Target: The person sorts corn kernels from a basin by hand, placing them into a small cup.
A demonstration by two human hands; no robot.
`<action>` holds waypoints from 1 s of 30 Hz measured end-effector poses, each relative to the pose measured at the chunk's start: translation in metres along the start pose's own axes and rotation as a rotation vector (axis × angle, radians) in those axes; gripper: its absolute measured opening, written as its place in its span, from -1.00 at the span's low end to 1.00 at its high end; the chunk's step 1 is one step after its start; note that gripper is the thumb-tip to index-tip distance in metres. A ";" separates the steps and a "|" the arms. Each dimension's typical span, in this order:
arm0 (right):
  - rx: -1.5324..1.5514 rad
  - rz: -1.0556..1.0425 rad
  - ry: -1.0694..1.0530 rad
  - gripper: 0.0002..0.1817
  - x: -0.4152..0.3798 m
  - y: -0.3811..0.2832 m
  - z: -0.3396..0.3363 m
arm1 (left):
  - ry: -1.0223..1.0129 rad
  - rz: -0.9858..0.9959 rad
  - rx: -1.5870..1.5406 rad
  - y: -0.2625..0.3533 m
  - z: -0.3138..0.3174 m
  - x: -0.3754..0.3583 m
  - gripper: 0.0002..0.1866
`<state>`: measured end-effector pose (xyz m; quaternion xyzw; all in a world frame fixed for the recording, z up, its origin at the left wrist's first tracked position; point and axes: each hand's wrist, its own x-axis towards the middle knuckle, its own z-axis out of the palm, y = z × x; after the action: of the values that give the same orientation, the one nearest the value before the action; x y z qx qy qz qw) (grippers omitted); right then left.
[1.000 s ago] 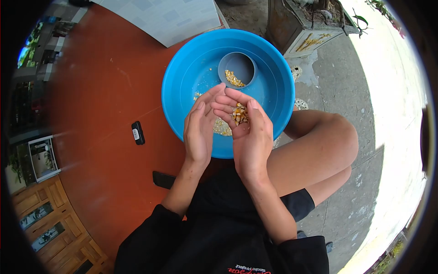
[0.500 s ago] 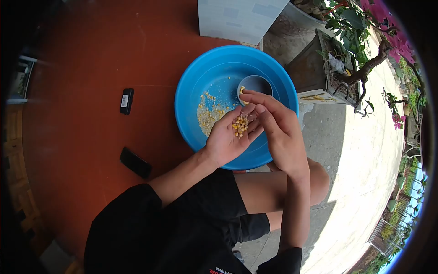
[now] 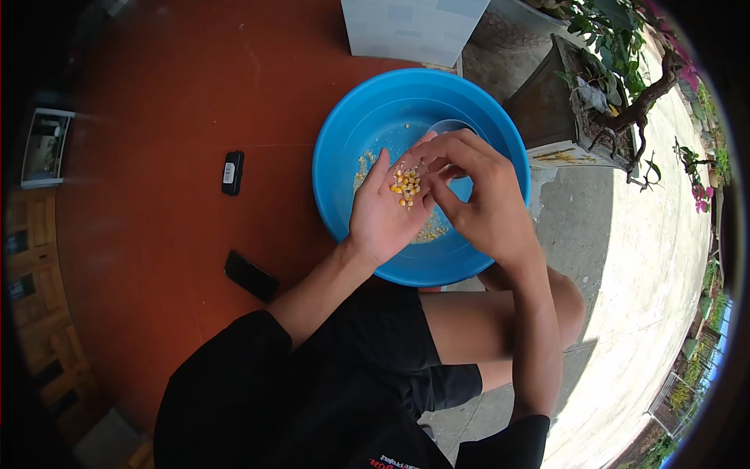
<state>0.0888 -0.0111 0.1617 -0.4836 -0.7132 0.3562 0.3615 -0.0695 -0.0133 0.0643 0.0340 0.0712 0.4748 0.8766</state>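
Observation:
Palm up over the blue basin (image 3: 351,102), my left hand (image 3: 387,215) cups a small heap of yellow corn kernels (image 3: 405,186). My right hand (image 3: 488,199) is right beside it, thumb and fingers curled toward each other at the left hand's fingers; whatever may be between its fingertips is too small to make out. More kernels and pale bits (image 3: 431,228) lie on the basin floor, partly hidden under my hands. A small round bowl (image 3: 451,125) stands inside the basin, mostly covered by my right hand.
On the red-brown floor (image 3: 180,234) at left lie a small black device with a white label (image 3: 232,173) and a black phone (image 3: 251,276). A pale box (image 3: 414,31) stands behind the basin. A planter with a small tree (image 3: 558,102) is at the right.
The whole view has shifted a little. My right hand's fingers have curled in closer to my left palm, and they now cover most of the small bowl. The left hand still holds kernels.

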 end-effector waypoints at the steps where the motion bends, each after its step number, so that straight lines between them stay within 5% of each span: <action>1: 0.034 0.038 -0.033 -0.61 -0.004 -0.001 0.000 | 0.009 0.016 0.053 -0.001 0.007 0.002 -0.26; 4: -0.075 0.075 -0.055 -0.61 -0.021 0.003 0.009 | -0.032 0.017 0.261 0.000 0.013 0.000 -0.21; 22: -0.164 0.050 -0.010 -0.80 -0.033 0.016 0.018 | -0.067 -0.003 0.302 -0.018 0.004 -0.005 -0.17; 30: -0.092 0.165 0.024 -0.84 -0.019 0.016 0.010 | -0.016 -0.034 0.098 -0.014 -0.002 0.001 -0.20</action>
<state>0.0922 -0.0259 0.1403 -0.5610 -0.6822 0.3457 0.3167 -0.0581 -0.0201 0.0601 0.0796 0.0879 0.4555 0.8823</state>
